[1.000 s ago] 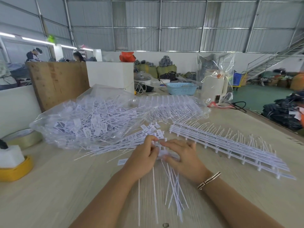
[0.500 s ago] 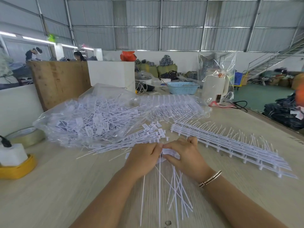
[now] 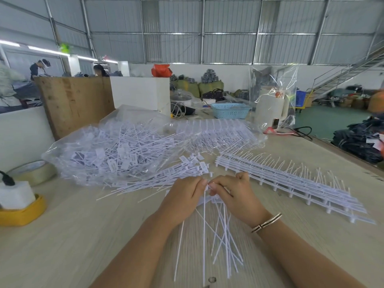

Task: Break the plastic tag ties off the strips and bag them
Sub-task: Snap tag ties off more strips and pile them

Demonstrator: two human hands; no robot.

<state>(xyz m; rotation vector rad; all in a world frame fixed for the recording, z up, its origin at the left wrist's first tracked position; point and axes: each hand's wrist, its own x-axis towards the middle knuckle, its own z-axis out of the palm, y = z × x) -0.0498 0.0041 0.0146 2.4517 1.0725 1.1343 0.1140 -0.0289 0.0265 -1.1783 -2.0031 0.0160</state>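
My left hand (image 3: 184,197) and my right hand (image 3: 236,196) meet fingertip to fingertip at mid-table, both pinching the head end of a white tag-tie strip (image 3: 223,229) whose thin tails hang toward me. A loose pile of broken-off ties (image 3: 166,177) lies just beyond my left hand. A clear plastic bag (image 3: 108,150) full of white ties sits behind that pile on the left. Stacked bare strips (image 3: 291,183) run along the table to the right.
A roll of tape (image 3: 31,170) and a yellow holder (image 3: 22,213) with a white block stand at the left edge. A wooden board (image 3: 72,102), a white box (image 3: 141,93), a blue basket (image 3: 230,110) and a bagged white jug (image 3: 270,110) line the back. People work far left.
Both hands have closed in and lifted slightly, fingertips now pinched together on the strip. The ties' tails have swung and spread below my hands.
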